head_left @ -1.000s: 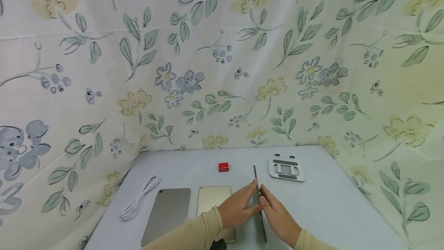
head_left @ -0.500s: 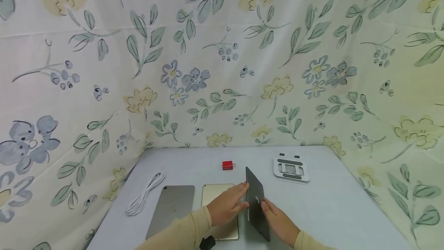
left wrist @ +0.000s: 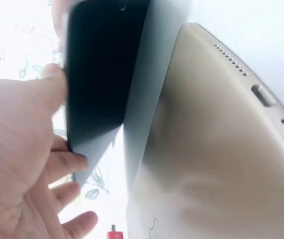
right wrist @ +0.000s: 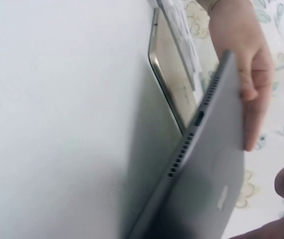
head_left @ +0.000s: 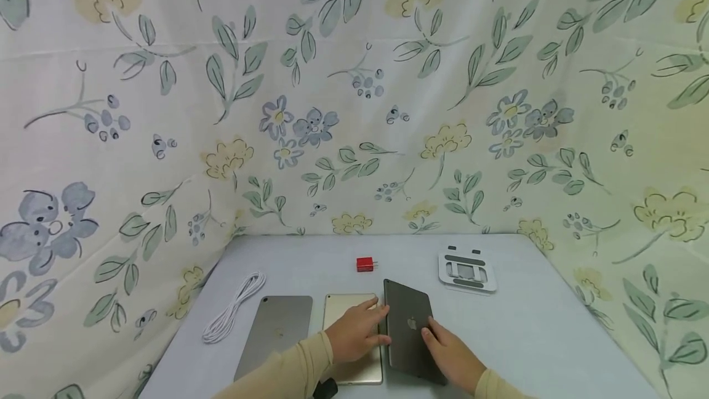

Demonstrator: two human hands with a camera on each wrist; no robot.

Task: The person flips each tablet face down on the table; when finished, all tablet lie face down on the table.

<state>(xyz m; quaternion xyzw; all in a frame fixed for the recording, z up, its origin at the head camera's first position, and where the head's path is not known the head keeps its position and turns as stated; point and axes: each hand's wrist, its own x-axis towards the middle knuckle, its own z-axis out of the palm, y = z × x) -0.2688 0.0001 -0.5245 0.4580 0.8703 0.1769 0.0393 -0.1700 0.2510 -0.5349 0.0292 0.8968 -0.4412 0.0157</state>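
Observation:
In the head view, a dark grey tablet (head_left: 408, 325) is tilted between my hands, its back with a logo facing up. My right hand (head_left: 455, 353) grips its right edge, thumb on the back. Along the opposite edge, my left hand (head_left: 353, 332) touches it with spread fingertips and thumb. The left wrist view shows the dark screen side (left wrist: 102, 74), with a left fingertip (left wrist: 79, 160) over its border. A gold tablet (head_left: 344, 305) lies flat, partly hidden under my left hand. In the right wrist view, the held tablet's left side (right wrist: 221, 94) is raised above the white table.
A grey tablet (head_left: 279, 325) and a bundled white cable (head_left: 235, 308) lie on the left. Farther back are a red charger (head_left: 365, 264) and a white folding stand (head_left: 467, 270). A floral cloth (head_left: 354, 109) hangs behind the table.
The dark tablet has turned from standing nearly edge-on to leaning left, so its back now shows. My left hand has shifted slightly left with its edge; the right hand has stayed at the other edge.

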